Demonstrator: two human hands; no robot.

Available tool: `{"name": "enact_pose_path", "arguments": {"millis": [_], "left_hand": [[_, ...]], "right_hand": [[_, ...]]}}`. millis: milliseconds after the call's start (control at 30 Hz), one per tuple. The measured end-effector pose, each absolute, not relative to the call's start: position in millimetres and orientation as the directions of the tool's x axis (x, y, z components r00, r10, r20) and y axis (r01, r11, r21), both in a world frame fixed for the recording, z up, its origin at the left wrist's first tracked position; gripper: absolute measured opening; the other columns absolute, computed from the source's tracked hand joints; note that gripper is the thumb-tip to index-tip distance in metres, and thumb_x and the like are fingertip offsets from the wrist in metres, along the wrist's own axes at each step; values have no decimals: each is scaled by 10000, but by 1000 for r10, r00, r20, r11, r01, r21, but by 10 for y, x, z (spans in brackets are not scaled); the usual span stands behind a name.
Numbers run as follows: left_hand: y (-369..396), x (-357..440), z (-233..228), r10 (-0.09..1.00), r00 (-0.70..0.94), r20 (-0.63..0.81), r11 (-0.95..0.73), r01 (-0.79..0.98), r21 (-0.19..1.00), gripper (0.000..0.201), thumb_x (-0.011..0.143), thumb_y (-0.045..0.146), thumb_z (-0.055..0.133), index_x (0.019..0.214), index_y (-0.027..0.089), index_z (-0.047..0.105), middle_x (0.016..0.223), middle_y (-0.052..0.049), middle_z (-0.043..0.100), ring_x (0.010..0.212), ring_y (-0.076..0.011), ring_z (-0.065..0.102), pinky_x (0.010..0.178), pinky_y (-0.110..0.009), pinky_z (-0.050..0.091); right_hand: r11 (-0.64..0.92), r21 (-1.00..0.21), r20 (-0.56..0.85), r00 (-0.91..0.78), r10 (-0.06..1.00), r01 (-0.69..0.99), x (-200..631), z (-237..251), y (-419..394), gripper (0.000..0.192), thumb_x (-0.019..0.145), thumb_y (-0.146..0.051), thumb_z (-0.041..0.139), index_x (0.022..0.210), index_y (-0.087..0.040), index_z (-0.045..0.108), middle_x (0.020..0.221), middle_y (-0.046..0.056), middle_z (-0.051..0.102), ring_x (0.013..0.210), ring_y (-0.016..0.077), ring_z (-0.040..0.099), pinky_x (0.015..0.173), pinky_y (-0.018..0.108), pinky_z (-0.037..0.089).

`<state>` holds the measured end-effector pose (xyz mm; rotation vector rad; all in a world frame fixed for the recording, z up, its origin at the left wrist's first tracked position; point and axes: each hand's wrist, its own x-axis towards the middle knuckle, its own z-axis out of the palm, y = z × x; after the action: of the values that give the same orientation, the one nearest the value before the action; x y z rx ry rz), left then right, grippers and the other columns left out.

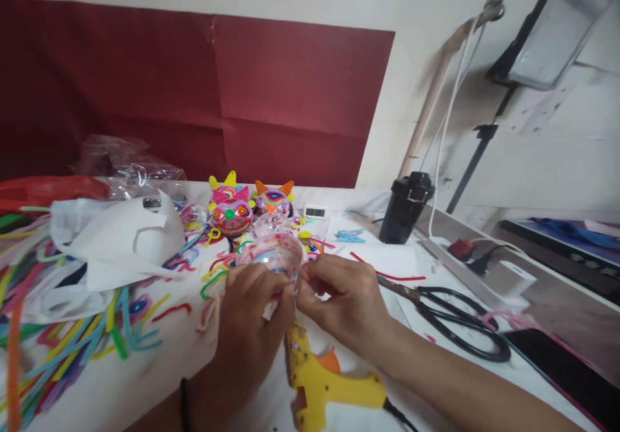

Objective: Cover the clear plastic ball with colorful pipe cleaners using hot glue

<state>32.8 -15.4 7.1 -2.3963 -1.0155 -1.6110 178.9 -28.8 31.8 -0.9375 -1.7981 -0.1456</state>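
A clear plastic ball (277,255) covered with coloured pipe-cleaner pieces sits between my hands above the white table (159,367). My left hand (254,309) grips it from below and the left. Pinching at its right edge is my right hand (339,296), fingers closed on the ball or a small piece on it. Just beneath my hands a yellow glue gun (324,383) lies on the table. Two finished decorated balls with ears (232,211) (274,198) stand behind.
Loose coloured pipe cleaners (62,335) and white paper (121,238) cover the left. Black scissors (455,319) lie right of my hand. A black cup (405,207), a power strip (477,267), a small timer (315,212) and a dark phone (566,370) stand to the right.
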Motion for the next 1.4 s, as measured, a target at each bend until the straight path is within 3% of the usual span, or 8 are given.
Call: {"name": "enact_pose_path", "arguments": {"millis": [133,300,433,600,833,1033,1167,1400], "left_hand": [[-137,319,94,598,166,784,-719,545,432,124,823,173,565,701,193,577,643,17,540,642,-160,510,620,-284,396],[-110,321,109,649,127,750,-678,544,494,142,819,193,553,678,202,565,651,19,546,655,-157,525,614,-267,405],[-113,330,115,659,115,743,-664,554,503,149,814,197,542,667,209,557,654,20,562,666,-161,535,638,-272,413],[-125,334,90,676,140,724,-655,565,502,154,819,219,534,668,208,559,667,15,567,675,-169,537,641,-287,413],[-111,357,58,631,195,751,-675,615,408,192,804,161,494,620,195,540,625,9,558,634,-170,538,631,-301,410],[-132,366,50,680,210,702,-659,594,460,200,817,172,487,627,187,547,633,-2,553,653,-178,531,631,-304,405],[-129,355,67,702,201,683,-665,527,529,173,805,160,509,641,189,555,639,13,535,636,-158,517,615,-281,399],[-110,343,71,759,181,626,-623,482,616,163,802,186,528,645,200,571,639,24,536,626,-151,509,577,-265,389]], "right_hand": [[699,-354,815,-163,557,622,1824,338,-279,139,708,-37,564,619,-135,604,515,-30,522,463,78,474,476,184,375],[692,-56,858,-320,402,720,1839,267,-300,109,845,-128,560,770,-129,640,641,43,615,598,143,558,578,249,420],[592,89,835,-384,393,801,1829,232,-328,168,893,-149,507,784,-145,635,613,32,570,582,155,512,544,265,373],[553,167,792,-445,418,817,1830,255,-352,203,884,-113,487,725,-148,609,612,32,553,573,166,475,518,295,327],[514,340,676,-585,449,787,1792,279,-432,227,824,-29,434,693,-149,575,641,71,571,567,210,459,466,328,275],[567,351,710,-606,358,745,1822,244,-413,286,848,-38,406,635,-157,554,598,71,541,548,200,415,467,331,269],[592,317,717,-596,362,741,1854,218,-361,281,874,-86,457,622,-166,551,604,45,531,557,178,406,500,333,279],[604,179,810,-465,358,777,1849,213,-297,318,890,-125,471,585,-174,545,559,11,509,545,149,427,510,291,312]]}}
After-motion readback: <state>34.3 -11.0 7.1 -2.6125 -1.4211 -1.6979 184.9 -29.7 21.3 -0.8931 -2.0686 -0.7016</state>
